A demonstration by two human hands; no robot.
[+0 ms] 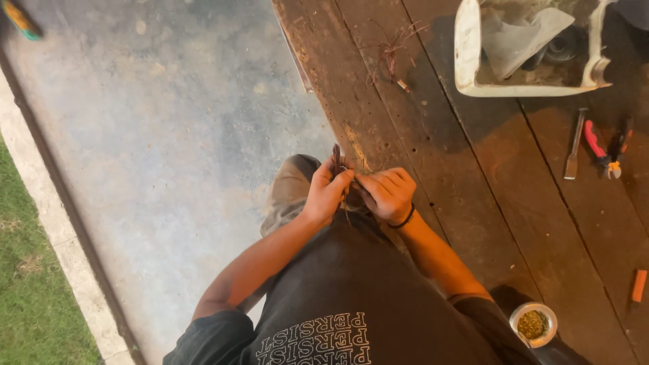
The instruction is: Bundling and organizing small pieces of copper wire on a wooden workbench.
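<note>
From the head view, I log the surroundings first. A dark, worn wooden plank counter (473,176) fills the right half of the view; grey concrete floor (169,135) lies to the left, edged by a pale kerb and a strip of grass (27,297).

Items on the counter:
1. A white cut-open plastic container (466,47) sits at the top right, holding crumpled pale material and a dark round part.
2. A loose tangle of thin reddish-brown wire strands (391,51) lies just left of the container.
3. A flat metal chisel-like tool (574,145) and a pair of red-handled pliers (602,152) lie side by side below the container, well apart from my hands.
4. A short orange stub (639,285) rests near the right edge.
5. A small round metal tin of yellowish-brown bits (533,324) stands at the bottom right, beside my right elbow.

Nothing stands between my hands and the counter edge.

Hand pose: both forearms converge in front of my chest, above one bent knee. My left hand (328,192) is clenched around a small bundle of dark reddish wire strands (337,159), whose tips protrude upward above the fingers. My right hand (389,195), a black band at its wrist, is curled and touches the left, its fingers pinching the same bundle lower down.
</note>
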